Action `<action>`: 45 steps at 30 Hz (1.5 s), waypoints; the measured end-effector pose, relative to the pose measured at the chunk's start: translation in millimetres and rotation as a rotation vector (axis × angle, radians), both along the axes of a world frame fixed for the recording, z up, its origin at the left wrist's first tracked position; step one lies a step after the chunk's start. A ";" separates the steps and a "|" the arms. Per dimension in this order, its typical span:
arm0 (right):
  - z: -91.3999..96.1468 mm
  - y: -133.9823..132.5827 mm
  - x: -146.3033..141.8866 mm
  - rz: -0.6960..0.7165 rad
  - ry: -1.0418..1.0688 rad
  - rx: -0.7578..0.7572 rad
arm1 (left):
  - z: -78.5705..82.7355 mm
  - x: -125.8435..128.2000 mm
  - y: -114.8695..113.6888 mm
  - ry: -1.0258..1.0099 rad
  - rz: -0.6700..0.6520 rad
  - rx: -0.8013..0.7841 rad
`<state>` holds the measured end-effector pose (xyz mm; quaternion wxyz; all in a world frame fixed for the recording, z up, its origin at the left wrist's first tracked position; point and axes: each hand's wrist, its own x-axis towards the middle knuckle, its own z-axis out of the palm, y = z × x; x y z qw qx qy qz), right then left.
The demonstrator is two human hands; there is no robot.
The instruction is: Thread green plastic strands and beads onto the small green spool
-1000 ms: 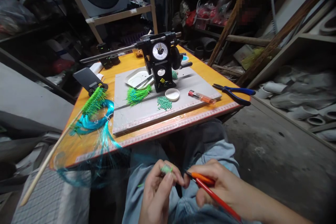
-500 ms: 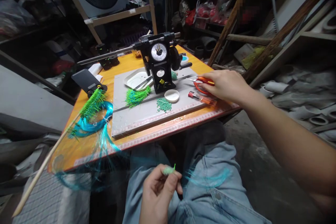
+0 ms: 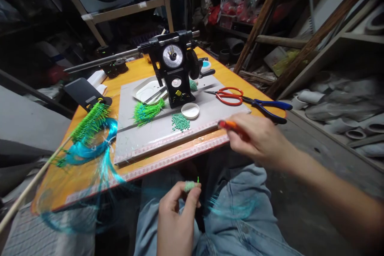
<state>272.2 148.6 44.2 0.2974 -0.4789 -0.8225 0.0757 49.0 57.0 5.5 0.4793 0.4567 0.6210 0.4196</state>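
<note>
Above my lap, my left hand [image 3: 180, 212] pinches a thin bright-green strand [image 3: 198, 179] between thumb and forefinger, its tip pointing up. A pale green wrap [image 3: 189, 186] covers part of that forefinger. Past the table's front edge, my right hand [image 3: 261, 140] is closed around an orange lighter [image 3: 229, 124], blurred by motion. Red-handled scissors [image 3: 229, 97] lie on the board behind it, beside blue-handled pliers [image 3: 267, 108]. Small green beads [image 3: 180, 122] are heaped near a white round lid [image 3: 190, 111]. Blue-green filament [image 3: 234, 208] lies across my right thigh.
A black hand-cranked winder with a dial [image 3: 177, 72] stands on the grey board [image 3: 144, 140]. Left of it are a white tray [image 3: 147, 88], a green bristle bundle [image 3: 147, 113], coiled blue filament [image 3: 87, 150] and a wooden stick [image 3: 33, 192] with green strands. A ladder [image 3: 264, 20] leans at right.
My right hand has left the scissors, which now lie on the board, and has picked up the lighter from beside them. It has moved toward me. The pliers are now uncovered.
</note>
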 end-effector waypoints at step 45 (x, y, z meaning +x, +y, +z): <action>-111.5 -45.7 -76.7 -0.159 1.402 -1.303 | -27.2 9.1 51.2 -0.137 -0.285 -0.194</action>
